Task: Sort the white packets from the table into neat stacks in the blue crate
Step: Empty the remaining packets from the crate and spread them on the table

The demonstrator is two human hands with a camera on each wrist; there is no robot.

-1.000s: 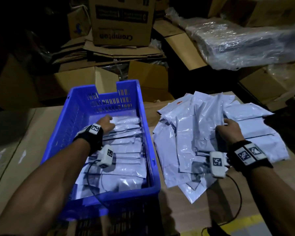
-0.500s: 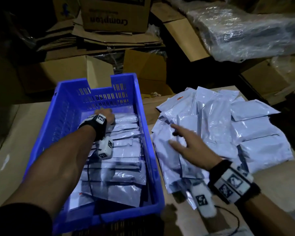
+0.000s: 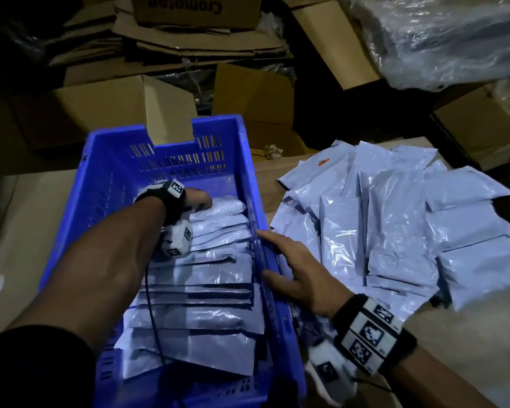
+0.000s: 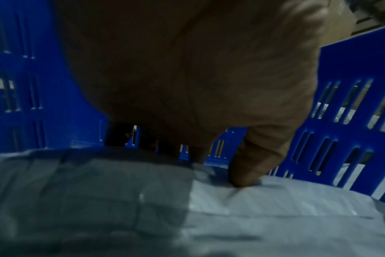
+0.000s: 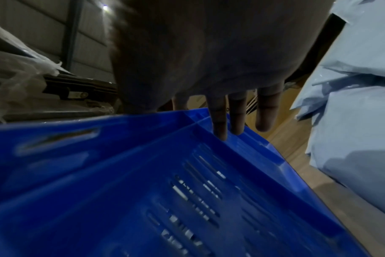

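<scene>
Head view — left hand (image 3: pixel 199 198) pinching far packet (image 3: pixel 221 206), right hand (image 3: pixel 299 270) spread on blue crate (image 3: pixel 115 178) rim

**Crate open at far end, crowded near**

The crate (image 3: pixel 249 184) has bare floor at its far end, beyond the left hand (image 3: pixel 199 198); nearer, overlapping packets (image 3: pixel 206 278) fill it. The left forearm crosses the near half. The right hand (image 3: pixel 295 272) lies on the right rim, closing the narrow gap to the pile (image 3: pixel 395 231) on the counter (image 3: pixel 27 231). Left of the crate the counter lies open. Boxes (image 3: pixel 100 113) wall the far side.
</scene>
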